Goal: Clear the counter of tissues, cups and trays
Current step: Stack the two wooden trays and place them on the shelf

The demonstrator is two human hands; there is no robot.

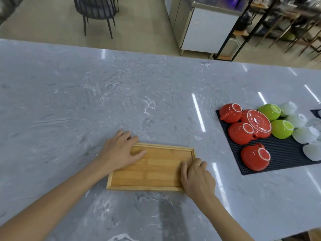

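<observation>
Both hands grasping wooden tray (152, 169) | grey marble counter (104, 94) | shelving behind, blurry

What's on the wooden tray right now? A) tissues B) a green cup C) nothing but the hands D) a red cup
C: the tray is bare, with the left hand on its far-left corner and the right hand at its right end; the cups sit on the black mat.

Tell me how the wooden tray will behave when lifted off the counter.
The wooden tray looks rigid, so it should lift flat. It is empty and thin, probably light. Its low rim gives the left hand and right hand some hold.
</observation>
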